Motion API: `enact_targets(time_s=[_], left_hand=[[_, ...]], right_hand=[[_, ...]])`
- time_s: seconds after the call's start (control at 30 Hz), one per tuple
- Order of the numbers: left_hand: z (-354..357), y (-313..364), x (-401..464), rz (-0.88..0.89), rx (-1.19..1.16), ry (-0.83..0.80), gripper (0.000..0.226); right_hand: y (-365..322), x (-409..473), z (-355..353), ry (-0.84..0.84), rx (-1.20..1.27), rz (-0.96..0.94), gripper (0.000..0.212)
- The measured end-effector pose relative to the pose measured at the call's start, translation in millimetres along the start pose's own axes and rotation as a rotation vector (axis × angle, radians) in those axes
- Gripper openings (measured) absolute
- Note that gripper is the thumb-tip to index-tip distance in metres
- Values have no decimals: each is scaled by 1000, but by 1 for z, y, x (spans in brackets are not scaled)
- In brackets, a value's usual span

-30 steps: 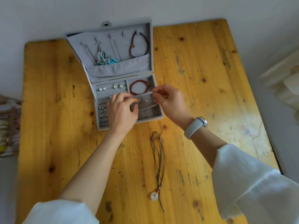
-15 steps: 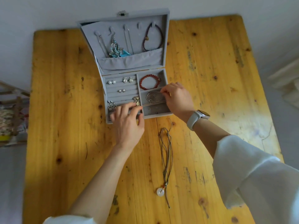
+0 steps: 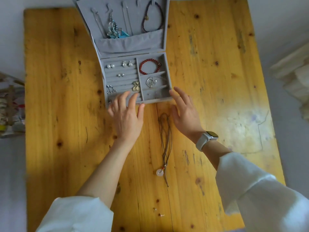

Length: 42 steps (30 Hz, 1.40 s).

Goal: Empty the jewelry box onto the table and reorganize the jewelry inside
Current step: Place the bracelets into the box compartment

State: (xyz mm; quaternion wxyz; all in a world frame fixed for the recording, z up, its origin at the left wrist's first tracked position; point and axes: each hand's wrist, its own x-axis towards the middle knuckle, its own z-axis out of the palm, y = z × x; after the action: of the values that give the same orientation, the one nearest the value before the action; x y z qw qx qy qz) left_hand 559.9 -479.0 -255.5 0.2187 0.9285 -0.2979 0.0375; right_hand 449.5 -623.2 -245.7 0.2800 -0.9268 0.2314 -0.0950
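The grey jewelry box (image 3: 164, 47) stands open at the far side of the wooden table (image 3: 55, 91). Its tray holds several earrings, a red bead bracelet (image 3: 150, 66) and a silver chain (image 3: 151, 82). Necklaces and a dark bracelet (image 3: 153, 18) hang in the lid. My left hand (image 3: 127, 117) lies open with its fingertips on the tray's near left corner. My right hand (image 3: 185, 111) is open beside the box's near right corner, holding nothing. A cord necklace with a white pendant (image 3: 159, 172) lies on the table between my forearms.
A few tiny pieces, among them an ear stud (image 3: 161, 215), lie near the table's front edge. A white watch (image 3: 206, 139) is on my right wrist. Cluttered items (image 3: 10, 108) sit off the table's left side, pale cloth (image 3: 294, 77) off its right.
My right hand let go of the silver chain, which now lies in the middle right compartment, and pulled back to the box's corner. Both hands have slid toward me; the view shifted.
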Motion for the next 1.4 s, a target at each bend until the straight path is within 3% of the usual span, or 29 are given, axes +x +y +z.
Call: enact_targets(time_s=[0.13, 0.37, 0.63, 0.83, 0.97, 1.1, 1.2, 1.3, 1.4], left_hand=[[-13, 5, -51, -24, -80, -43, 34], [-42, -2, -192, -120, -228, -263, 35], [-64, 13, -272, -226, -281, -552, 44], [-55, 32, -276, -188, -216, -520, 46], [-46, 43, -282, -176, -185, -503, 32], [-41, 48, -288, -262, -232, -458, 18], [-41, 50, -289, -206, -226, -436, 12], [-42, 51, -292, -81, -179, -413, 14], [-42, 52, -292, -47, -105, -424, 16]], right_hand=[[-7, -74, -7, 13, 106, 121, 38], [-16, -210, -6, -169, 144, 226, 37], [-25, -270, -5, -260, 102, 376, 30], [-13, -279, -7, -258, 120, 364, 28], [-1, -278, -18, -223, 120, 329, 31], [17, -274, -37, -49, 65, 336, 27], [43, -268, -49, 35, -75, 377, 39], [67, -263, -57, -55, -172, 459, 49], [77, -262, -57, -185, -182, 476, 40]])
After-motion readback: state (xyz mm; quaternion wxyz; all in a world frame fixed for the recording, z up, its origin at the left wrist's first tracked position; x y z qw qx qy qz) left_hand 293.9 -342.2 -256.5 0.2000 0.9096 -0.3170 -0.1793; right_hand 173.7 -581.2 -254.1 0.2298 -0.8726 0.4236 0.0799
